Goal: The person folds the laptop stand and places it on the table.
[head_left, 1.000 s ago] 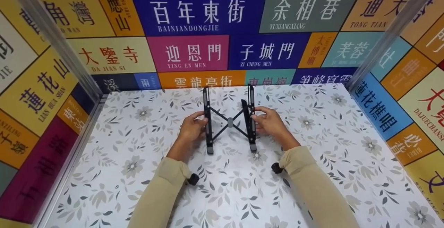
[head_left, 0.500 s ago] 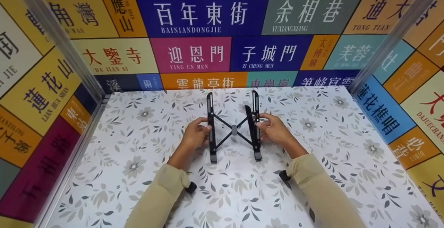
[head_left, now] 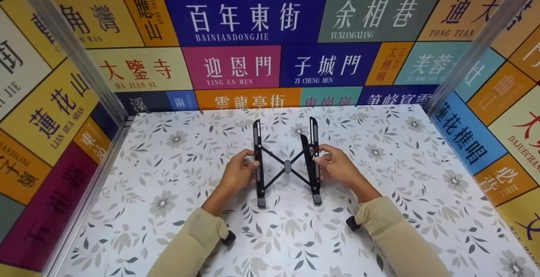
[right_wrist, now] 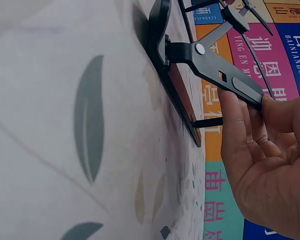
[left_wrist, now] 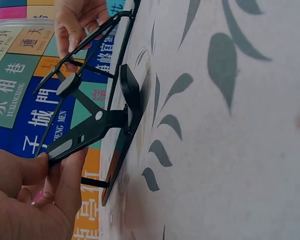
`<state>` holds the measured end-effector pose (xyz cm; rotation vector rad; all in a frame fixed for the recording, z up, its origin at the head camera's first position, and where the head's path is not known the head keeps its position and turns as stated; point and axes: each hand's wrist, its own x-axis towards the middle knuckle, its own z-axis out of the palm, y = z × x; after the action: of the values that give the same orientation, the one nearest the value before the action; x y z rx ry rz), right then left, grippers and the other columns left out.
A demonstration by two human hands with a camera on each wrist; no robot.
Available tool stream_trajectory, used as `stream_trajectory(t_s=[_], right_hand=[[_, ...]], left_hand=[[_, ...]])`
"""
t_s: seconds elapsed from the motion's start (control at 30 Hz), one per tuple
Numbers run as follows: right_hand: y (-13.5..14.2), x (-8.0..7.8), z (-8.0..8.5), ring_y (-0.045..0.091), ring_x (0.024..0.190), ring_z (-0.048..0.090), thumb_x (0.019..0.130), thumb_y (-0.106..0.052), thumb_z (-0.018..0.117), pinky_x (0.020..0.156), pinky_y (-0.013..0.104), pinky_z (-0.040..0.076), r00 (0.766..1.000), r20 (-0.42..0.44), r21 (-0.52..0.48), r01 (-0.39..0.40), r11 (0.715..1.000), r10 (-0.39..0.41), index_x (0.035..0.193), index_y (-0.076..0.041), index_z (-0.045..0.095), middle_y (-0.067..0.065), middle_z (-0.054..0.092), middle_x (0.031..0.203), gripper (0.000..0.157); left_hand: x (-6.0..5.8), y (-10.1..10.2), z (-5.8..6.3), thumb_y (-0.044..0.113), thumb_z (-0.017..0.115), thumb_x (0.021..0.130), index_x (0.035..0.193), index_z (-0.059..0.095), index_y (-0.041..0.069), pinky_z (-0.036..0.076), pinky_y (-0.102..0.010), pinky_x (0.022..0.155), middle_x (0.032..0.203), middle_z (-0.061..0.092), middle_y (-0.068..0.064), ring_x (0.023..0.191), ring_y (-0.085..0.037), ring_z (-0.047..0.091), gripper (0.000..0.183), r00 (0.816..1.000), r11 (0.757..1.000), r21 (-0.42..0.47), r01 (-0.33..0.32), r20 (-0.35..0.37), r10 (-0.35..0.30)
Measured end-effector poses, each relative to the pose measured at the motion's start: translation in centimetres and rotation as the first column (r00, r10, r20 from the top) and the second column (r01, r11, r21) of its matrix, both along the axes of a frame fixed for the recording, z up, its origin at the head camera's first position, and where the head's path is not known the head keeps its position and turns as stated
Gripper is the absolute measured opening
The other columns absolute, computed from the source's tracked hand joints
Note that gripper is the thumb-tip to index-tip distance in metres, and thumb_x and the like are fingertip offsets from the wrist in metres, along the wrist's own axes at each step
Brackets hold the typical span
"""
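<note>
Firstly, a wall of coloured panels lettered in Chinese and Latin script bounds the table at the far side, left and right. Table: white, printed with grey flowers and leaves. Beige sleeves enter from the near edge. Black stand: located near mid-table, toward the far side, unfolded, its two long rails roughly parallel and joined by crossed bars. Left hand pinches the left rail between thumb and fingers; right hand pinches the right rail likewise. One small black fitting shows at each cuff. Smallest noted: grey hub where the bars cross
</note>
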<state>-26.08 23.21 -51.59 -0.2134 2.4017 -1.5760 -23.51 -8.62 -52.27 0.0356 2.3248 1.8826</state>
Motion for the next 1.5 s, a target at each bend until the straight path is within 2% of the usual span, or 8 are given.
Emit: stream_trajectory(t_s=[0.27,0.53,0.73,0.87,1.03,1.17,1.33,1.5], right_hand=[[-0.1,0.1,-0.4,0.02,0.066,0.064,0.102,-0.011,0.061,0.064,0.045,0.062,1.0,0.008,-0.026,0.007,1.0,-0.007,0.133,-0.01,0.06,0.004,0.064,0.079,0.031],[-0.5,-0.1,-0.1,0.019,0.068,0.067,0.102,-0.012,0.061,0.062,0.036,0.062,1.0,-0.002,0.003,0.021,1.0,-0.021,0.134,-0.012,0.06,0.009,0.069,0.088,0.032],[-1.2,-0.2,-0.1,0.022,0.071,0.069,0.103,-0.012,0.061,0.069,0.046,0.063,1.0,0.009,0.0,0.018,1.0,-0.018,0.134,-0.014,0.061,0.016,0.07,0.095,0.031],[-1.5,-0.1,-0.2,0.023,0.072,0.068,0.102,-0.013,0.062,0.072,0.051,0.063,1.0,0.017,-0.025,0.02,0.999,-0.019,0.134,-0.012,0.061,0.015,0.067,0.091,0.032],[-2.0,0.1,-0.1,0.018,0.069,0.061,0.103,-0.01,0.06,0.067,0.046,0.062,0.999,0.049,-0.084,0.02,0.996,-0.016,0.134,-0.009,0.059,0.006,0.059,0.081,0.032],[-2.6,0.3,-0.1,0.018,0.066,0.06,0.103,-0.008,0.059,0.063,0.039,0.061,0.999,0.052,-0.12,0.011,0.993,-0.004,0.133,-0.009,0.06,0.006,0.059,0.08,0.03],[-3.4,0.3,-0.1,0.022,0.066,0.065,0.102,-0.011,0.061,0.062,0.041,0.062,1.0,0.008,-0.073,-0.004,0.997,0.004,0.132,-0.012,0.061,0.009,0.062,0.082,0.03],[-4.1,0.4,-0.1,0.022,0.064,0.068,0.102,-0.012,0.062,0.061,0.04,0.062,1.0,0.0,-0.04,-0.002,0.999,0.002,0.131,-0.012,0.061,0.008,0.062,0.081,0.029]], left_hand=[[0.0,0.1,-0.3,0.007,0.062,0.101,0.128,0.06,0.005,0.048,-0.027,0.049,0.078,0.062,-0.007,0.056,-0.018,0.056,0.027,0.999,1.0,0.016,0.002,0.032,-0.003],[-0.1,0.4,0.2,0.007,0.062,0.101,0.127,0.061,0.006,0.049,-0.029,0.049,0.08,0.064,-0.009,0.055,-0.017,0.056,0.026,1.0,1.0,-0.007,-0.008,0.01,0.008],[0.0,0.6,0.1,0.006,0.062,0.101,0.126,0.061,0.006,0.05,-0.028,0.049,0.08,0.064,-0.01,0.053,-0.017,0.056,0.025,1.0,0.999,-0.027,-0.025,0.001,0.025],[0.0,1.0,0.1,0.007,0.063,0.1,0.125,0.061,0.006,0.053,-0.028,0.049,0.08,0.066,-0.011,0.051,-0.015,0.057,0.025,0.999,0.999,-0.046,-0.024,-0.023,0.023],[-0.1,1.9,0.2,0.009,0.063,0.1,0.126,0.06,0.005,0.054,-0.029,0.049,0.085,0.068,-0.016,0.052,-0.014,0.058,0.026,0.999,0.998,-0.054,-0.019,-0.037,0.017],[-0.1,2.6,0.1,0.009,0.064,0.1,0.128,0.059,0.004,0.047,-0.023,0.043,0.082,0.067,-0.013,0.049,-0.014,0.056,0.029,0.999,0.998,-0.058,-0.019,-0.042,0.016],[-0.3,3.5,0.0,0.008,0.064,0.1,0.127,0.06,0.004,0.044,-0.022,0.041,0.075,0.063,-0.008,0.046,-0.013,0.054,0.028,0.998,0.999,-0.053,-0.015,-0.061,0.012],[-0.2,4.1,-0.2,0.006,0.062,0.1,0.127,0.058,0.002,0.046,-0.022,0.044,0.076,0.061,-0.009,0.049,-0.014,0.053,0.027,0.999,1.0,0.009,0.007,-0.048,-0.007]])
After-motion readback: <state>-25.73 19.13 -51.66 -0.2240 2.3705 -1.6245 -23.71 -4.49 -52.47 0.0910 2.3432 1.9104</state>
